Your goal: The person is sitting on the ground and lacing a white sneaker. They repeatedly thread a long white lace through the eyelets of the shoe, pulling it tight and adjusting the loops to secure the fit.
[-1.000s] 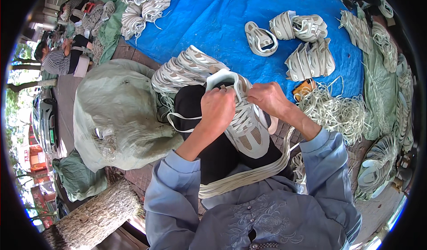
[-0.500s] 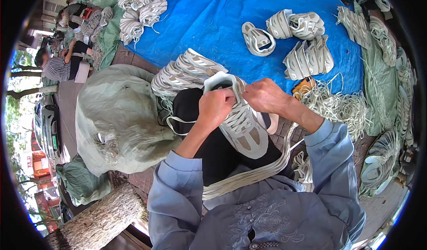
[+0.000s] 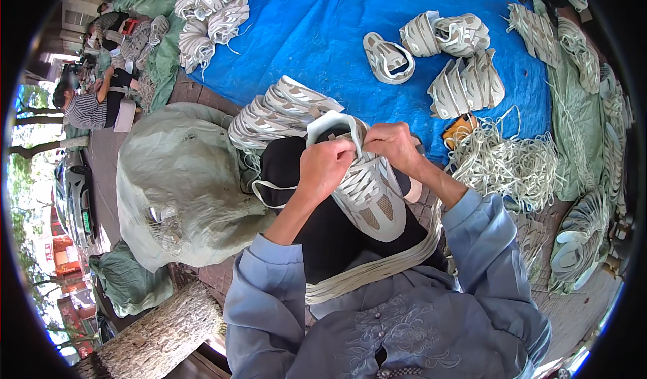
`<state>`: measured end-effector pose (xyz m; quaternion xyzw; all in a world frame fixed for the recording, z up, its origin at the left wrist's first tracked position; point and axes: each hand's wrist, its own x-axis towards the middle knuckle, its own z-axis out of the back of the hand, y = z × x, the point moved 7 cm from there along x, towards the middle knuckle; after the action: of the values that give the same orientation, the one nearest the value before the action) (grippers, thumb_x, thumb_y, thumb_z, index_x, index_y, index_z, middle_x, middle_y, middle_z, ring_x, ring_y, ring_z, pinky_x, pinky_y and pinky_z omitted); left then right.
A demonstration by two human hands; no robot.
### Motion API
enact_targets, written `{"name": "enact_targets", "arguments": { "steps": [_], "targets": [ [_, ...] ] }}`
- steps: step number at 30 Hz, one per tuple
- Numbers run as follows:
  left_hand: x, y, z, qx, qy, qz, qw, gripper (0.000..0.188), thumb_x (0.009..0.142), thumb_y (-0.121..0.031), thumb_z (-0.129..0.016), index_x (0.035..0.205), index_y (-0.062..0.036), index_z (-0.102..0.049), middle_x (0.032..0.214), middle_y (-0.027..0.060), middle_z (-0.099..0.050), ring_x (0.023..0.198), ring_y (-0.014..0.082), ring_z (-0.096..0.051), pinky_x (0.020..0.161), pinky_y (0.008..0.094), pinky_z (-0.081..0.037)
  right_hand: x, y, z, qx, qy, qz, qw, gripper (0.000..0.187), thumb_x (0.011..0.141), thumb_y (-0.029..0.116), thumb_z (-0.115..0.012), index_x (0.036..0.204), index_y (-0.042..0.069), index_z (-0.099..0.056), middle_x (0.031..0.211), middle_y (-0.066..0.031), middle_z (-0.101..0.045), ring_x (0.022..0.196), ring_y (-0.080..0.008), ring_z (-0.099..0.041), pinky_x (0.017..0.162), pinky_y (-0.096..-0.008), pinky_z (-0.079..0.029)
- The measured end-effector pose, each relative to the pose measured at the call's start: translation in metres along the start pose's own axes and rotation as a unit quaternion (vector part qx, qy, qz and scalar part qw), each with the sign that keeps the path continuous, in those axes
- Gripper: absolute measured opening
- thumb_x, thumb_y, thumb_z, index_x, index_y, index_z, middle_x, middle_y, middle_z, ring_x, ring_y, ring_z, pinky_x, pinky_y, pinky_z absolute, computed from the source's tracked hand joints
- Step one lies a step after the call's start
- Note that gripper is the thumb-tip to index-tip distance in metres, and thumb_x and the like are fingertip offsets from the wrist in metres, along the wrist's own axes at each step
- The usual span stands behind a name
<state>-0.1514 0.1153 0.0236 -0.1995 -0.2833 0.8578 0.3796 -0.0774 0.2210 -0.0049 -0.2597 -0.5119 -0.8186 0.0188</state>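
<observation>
A beige and white shoe upper [image 3: 381,210] rests on my dark-covered lap, toe toward me, its front laced with a pale flat shoelace [image 3: 360,180]. At the left edge of its eyelet rows, my left hand [image 3: 325,168] is closed in a pinch on the upper. My right hand [image 3: 393,144] pinches at the upper end of the lacing, on the opposite edge; the shoelace there is mostly hidden by the fingers. Across my lap lies a bundle of cream laces [image 3: 377,270]. A pale strap loop [image 3: 266,200] sticks out left of my left hand.
Nested shoe uppers [image 3: 280,112] stand just beyond my left hand; more uppers [image 3: 465,85] lie on a blue tarp [image 3: 317,35]. A heap of loose laces [image 3: 502,166] is at right. A large pale sack [image 3: 182,177] and a tree trunk [image 3: 158,332] flank my left side. Another person [image 3: 91,102] sits far left.
My right hand and forearm have shifted slightly inward and down. My left hand stays at the shoe's edge. The whole view has tilted a little.
</observation>
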Motion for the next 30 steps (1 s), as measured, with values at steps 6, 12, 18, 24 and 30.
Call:
{"name": "enact_targets", "arguments": {
  "steps": [6,12,18,24,30],
  "targets": [
    [-0.002,-0.002,0.0,-0.001,-0.011,-0.023,1.0,0.013,0.073,-0.017,-0.054,0.077,-0.014,-0.066,0.063,0.0103,-0.059,0.058,0.0275,-0.058,0.054,0.035,-0.045,-0.024,-0.026,-0.011,0.172,-0.086,-0.217,0.957,0.005,0.064,0.003,-0.059,0.062,-0.001,-0.059,0.058,-0.0058,-0.055,0.049,-0.0102,-0.05,0.045,-0.0233,-0.037],
    [-0.003,-0.003,0.001,0.006,0.005,-0.028,1.0,0.016,0.074,-0.015,-0.056,0.085,-0.0092,-0.065,0.063,0.0102,-0.06,0.055,0.0179,-0.058,0.055,0.0272,-0.044,-0.034,-0.03,-0.015,0.202,-0.127,-0.269,0.933,0.005,0.065,0.003,-0.058,0.063,-0.001,-0.061,0.057,-0.0046,-0.055,0.048,-0.0074,-0.048,0.044,-0.0218,-0.035],
    [-0.004,-0.009,-0.004,0.072,-0.013,-0.054,0.996,0.011,0.073,-0.013,-0.056,0.078,-0.0079,-0.064,0.064,0.0116,-0.059,0.058,0.0249,-0.059,0.055,0.0322,-0.045,-0.033,-0.028,-0.016,0.192,-0.107,-0.288,0.932,0.005,0.063,0.006,-0.061,0.064,0.001,-0.061,0.061,-0.0041,-0.057,0.048,-0.0117,-0.05,0.044,-0.0244,-0.039],
    [-0.003,-0.015,-0.005,0.117,-0.065,-0.099,0.986,0.012,0.074,-0.011,-0.054,0.063,-0.0066,-0.058,0.061,0.0096,-0.058,0.061,0.0261,-0.057,0.061,0.0381,-0.04,-0.01,0.01,-0.011,-0.15,-0.031,0.065,0.986,0.001,0.063,0.007,-0.06,0.064,0.006,-0.059,0.063,-0.005,-0.057,0.056,-0.0212,-0.055,0.049,-0.03,-0.044],
    [0.001,-0.005,-0.007,0.09,-0.03,-0.03,0.995,0.006,0.07,-0.013,-0.056,0.071,-0.0118,-0.062,0.061,0.0105,-0.058,0.059,0.0299,-0.057,0.054,0.0377,-0.045,-0.011,-0.017,0.003,0.074,-0.008,-0.154,0.985,0.007,0.063,0.005,-0.064,0.065,0.001,-0.059,0.066,-0.0062,-0.058,0.057,-0.0146,-0.056,0.052,-0.0257,-0.044]
  ]
}}
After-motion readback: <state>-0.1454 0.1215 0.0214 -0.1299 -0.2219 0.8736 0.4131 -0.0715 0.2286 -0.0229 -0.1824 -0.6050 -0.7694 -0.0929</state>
